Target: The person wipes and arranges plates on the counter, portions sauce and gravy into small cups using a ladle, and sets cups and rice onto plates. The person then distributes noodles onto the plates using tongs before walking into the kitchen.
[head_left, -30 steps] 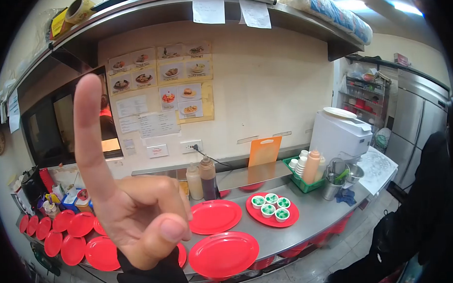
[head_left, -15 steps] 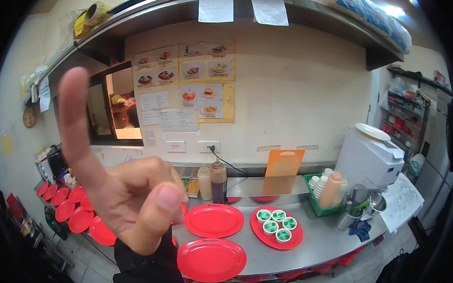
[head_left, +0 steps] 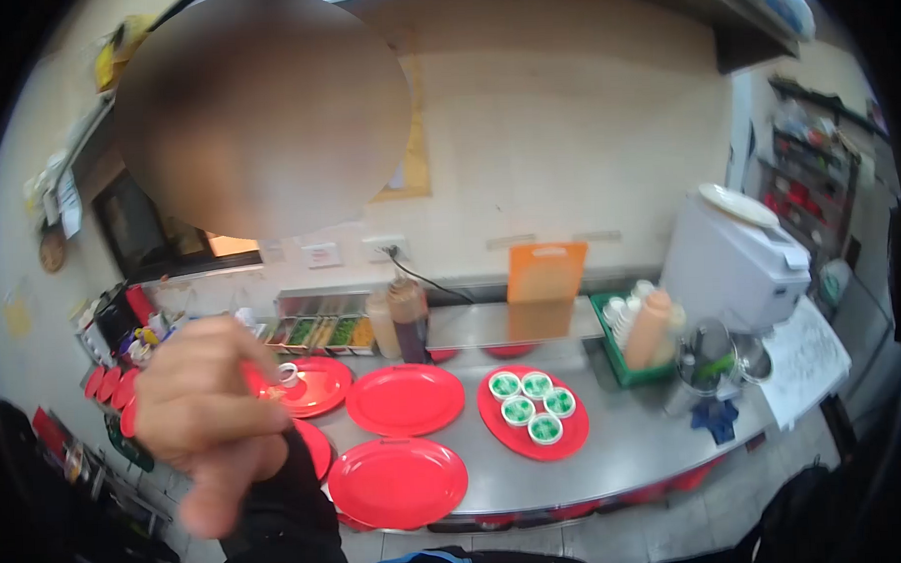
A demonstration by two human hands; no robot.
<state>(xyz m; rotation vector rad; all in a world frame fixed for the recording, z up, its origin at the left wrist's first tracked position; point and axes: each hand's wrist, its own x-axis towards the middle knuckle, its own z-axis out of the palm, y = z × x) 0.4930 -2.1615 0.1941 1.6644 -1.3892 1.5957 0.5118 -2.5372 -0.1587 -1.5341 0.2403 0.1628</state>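
Note:
My left hand [head_left: 212,409], in a black sleeve, is raised at the left, above the counter and smeared by motion. One digit is stretched downward, the others look bent, and no object shows in it. Behind it, partly hidden, a red plate [head_left: 323,385] carries a small white cup [head_left: 288,375]. To its right lie two bare red oval plates, a farther one [head_left: 405,400] and a nearer one [head_left: 398,482]. Another red plate [head_left: 505,433] holds several small white cups [head_left: 518,410] with green-patterned tops. My right hand is out of view.
Along the wall stand food trays [head_left: 318,333], sauce bottles [head_left: 407,318] and an orange cutting board [head_left: 547,288]. Farther right are a green basket [head_left: 632,369], a metal utensil container [head_left: 706,362] and a white appliance [head_left: 733,262]. A blurred round patch covers the upper left.
My left hand has dropped from an upright pointing pose, its index finger no longer raised. The view has shifted, so the counter sits higher and farther left. The food trays and cup show more.

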